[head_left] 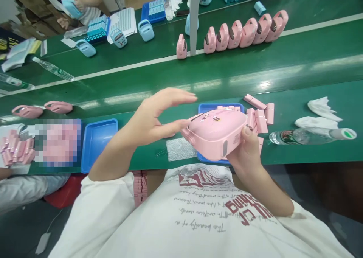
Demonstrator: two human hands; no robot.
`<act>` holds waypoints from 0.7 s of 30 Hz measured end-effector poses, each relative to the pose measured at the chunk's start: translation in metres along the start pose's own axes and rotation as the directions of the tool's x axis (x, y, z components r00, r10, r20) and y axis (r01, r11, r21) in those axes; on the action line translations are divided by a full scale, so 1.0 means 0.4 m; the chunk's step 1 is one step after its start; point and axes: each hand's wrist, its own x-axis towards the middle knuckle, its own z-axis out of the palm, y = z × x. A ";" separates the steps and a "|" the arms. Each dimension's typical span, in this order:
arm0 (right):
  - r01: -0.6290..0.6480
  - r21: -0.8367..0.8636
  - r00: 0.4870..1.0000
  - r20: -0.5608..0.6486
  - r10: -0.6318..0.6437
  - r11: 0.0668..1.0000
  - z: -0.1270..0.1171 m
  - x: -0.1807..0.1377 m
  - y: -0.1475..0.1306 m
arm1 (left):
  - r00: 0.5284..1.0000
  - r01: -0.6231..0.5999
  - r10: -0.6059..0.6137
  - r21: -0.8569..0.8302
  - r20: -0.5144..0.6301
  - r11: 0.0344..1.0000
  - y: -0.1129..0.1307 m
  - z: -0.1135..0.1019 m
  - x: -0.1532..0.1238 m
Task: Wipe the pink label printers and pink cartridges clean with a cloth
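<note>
My right hand [248, 150] grips one end of a pink rounded plastic case [218, 131], holding it tilted above the bench. Small printed figures decorate its top, and a grey patch marks its near side. My left hand [159, 116] is open at the other end, thumb and fingers spread apart. Its thumb tip is at the case's looped end; whether they touch I cannot tell. Beneath the case lies a blue tray [202, 108] with small pink blocks, partly hidden. More small pink blocks [261, 120] are piled right of the tray.
Left of me lie another blue tray [98, 142] and pink blocks [18, 148]. A bubble-wrap piece [181, 149] is in front; a bottle [309, 135] and tissues [324, 108] lie right. Pink cases [235, 34] line the far ledge. Across, a person [82, 2] handles a blue case.
</note>
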 end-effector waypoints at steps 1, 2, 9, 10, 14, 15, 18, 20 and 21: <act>-0.008 -0.012 1.000 0.004 0.008 1.000 -0.001 -0.004 -0.001 | 0.998 -0.048 0.050 -0.040 0.044 0.998 0.029 -0.006 0.021; -0.015 -0.020 1.000 0.005 0.016 1.000 -0.001 -0.009 -0.003 | 0.992 -0.080 0.086 -0.073 0.093 0.994 0.048 -0.010 0.038; 0.005 -0.016 0.999 0.050 -0.004 1.000 -0.001 -0.035 -0.014 | 0.892 -0.097 0.151 -0.146 0.427 0.985 0.072 0.001 0.087; 0.002 -0.017 0.999 0.050 -0.001 1.000 -0.001 -0.037 -0.014 | 0.887 -0.101 0.156 -0.148 0.435 0.984 0.074 0.004 0.087; 0.114 -0.035 0.993 -0.038 -0.116 0.993 0.001 -0.041 -0.015 | 0.885 -0.083 0.144 -0.155 0.444 0.984 0.081 0.008 0.085; 0.131 -0.040 0.990 -0.055 -0.133 0.991 0.002 -0.042 -0.015 | 0.883 -0.077 0.138 -0.152 0.448 0.985 0.081 0.008 0.084; 0.035 -0.042 0.999 -0.014 -0.036 0.998 0.003 -0.046 -0.015 | 0.881 -0.068 0.124 -0.138 0.456 0.988 0.080 0.009 0.083; -0.026 -0.051 0.999 0.026 0.027 0.998 0.003 -0.048 -0.015 | 0.885 -0.064 0.118 -0.134 0.450 0.989 0.081 0.009 0.081; -0.027 -0.056 0.999 0.032 0.028 0.998 0.002 -0.049 -0.015 | 0.888 -0.066 0.117 -0.127 0.445 0.990 0.081 0.010 0.080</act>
